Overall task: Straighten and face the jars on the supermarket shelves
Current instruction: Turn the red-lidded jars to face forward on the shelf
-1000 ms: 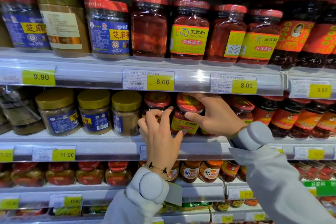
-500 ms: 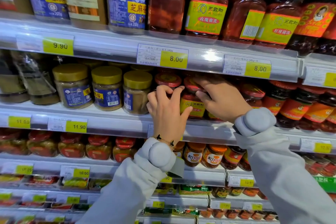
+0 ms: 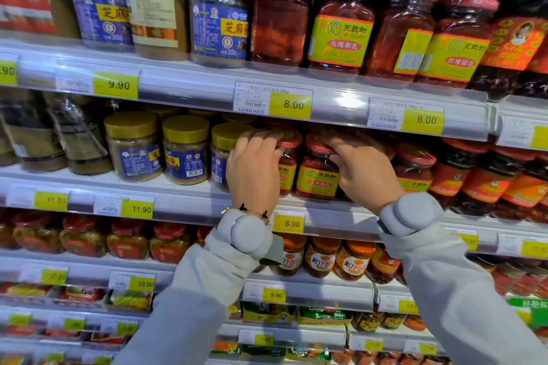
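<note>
Supermarket shelving fills the view, and on its middle shelf each hand curls over a red lid: the left hand (image 3: 253, 166) grips one upright jar (image 3: 287, 163), the right hand (image 3: 363, 170) its right-hand neighbour (image 3: 318, 169), the label facing outward.

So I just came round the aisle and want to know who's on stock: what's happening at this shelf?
A person is facing jars on the second shelf. The left hand curls over the lid of one red-lidded jar, and the right hand grips the lid of the next jar, whose yellow label faces out. On the top shelf, one red jar shows no label.
</note>
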{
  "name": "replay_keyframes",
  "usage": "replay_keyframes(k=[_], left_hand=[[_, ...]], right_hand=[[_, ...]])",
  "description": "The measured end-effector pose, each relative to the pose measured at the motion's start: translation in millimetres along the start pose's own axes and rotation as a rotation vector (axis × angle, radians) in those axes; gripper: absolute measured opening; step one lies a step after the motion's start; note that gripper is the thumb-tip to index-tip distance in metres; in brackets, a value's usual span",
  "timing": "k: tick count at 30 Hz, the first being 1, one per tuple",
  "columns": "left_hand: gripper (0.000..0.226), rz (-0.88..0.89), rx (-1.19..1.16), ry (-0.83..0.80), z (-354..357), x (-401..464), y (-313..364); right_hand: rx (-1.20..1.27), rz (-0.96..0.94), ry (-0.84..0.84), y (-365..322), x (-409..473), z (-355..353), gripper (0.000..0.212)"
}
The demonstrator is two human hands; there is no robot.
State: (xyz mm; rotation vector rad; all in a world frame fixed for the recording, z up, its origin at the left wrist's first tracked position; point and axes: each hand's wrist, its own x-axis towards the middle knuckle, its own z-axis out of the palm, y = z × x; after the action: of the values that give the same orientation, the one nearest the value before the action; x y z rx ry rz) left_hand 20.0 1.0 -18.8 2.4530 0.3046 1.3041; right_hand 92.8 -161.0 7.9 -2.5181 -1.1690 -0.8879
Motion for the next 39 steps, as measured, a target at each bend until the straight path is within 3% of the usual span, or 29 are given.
replay_keyframes(k=[23,27,32,35,39], left_hand=[[0.014,0.119,0.040,-0.027,-4.2,12.8,-1.8],[0.009,0.157,0.005,-0.010,-1.3,10.3,-4.0],[0.037,0.085,-0.072,-0.085,9.4,-5.2,-3.2],[0.053,0.097,-0.083,-0.103,13.5,-10.1,3.8],[0.055,0.078,-0.086,-0.089,17.2,-9.1,7.4]], right_hand=[[-0.045,0.088,0.061,2.1,-11.6,7.7,0.035],[-0.020,0.067,0.228,-7.3,-23.9,14.8,0.031],[0.082,0.184,0.437,-5.4,-60.6,31.2,0.033],[0.168,0.357,0.443,5.6,-78.4,35.9,0.034],[0.275,0.472,0.381,17.0,-89.0,33.9,0.035]])
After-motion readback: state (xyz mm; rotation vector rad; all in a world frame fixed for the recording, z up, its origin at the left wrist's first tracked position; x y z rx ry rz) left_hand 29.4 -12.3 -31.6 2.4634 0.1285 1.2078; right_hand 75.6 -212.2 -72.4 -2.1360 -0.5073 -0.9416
